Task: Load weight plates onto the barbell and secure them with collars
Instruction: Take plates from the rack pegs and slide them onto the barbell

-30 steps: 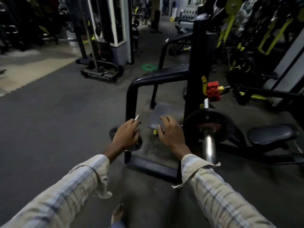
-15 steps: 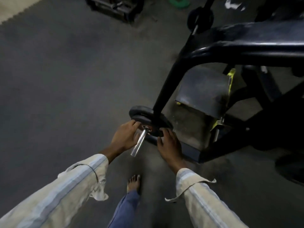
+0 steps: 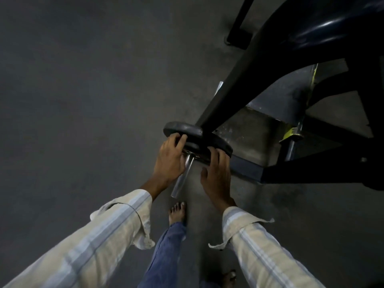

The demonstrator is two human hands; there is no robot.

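A small black weight plate sits on a short steel storage peg low on the black rack frame. My left hand grips the plate's left rim with fingers curled over its edge. My right hand holds the plate's right rim from the near side. The peg's bare end juts toward me between both hands. No barbell or collar shows in this view.
The black rack frame slants up to the right, with its base bar on the floor just right of the plate. A grey foot plate lies behind. My bare feet stand on the dark rubber floor below the peg.
The view has tilted down and closed in on the low peg. Both hands went from hovering in front of the rack to gripping the small plate on its left and right rims.
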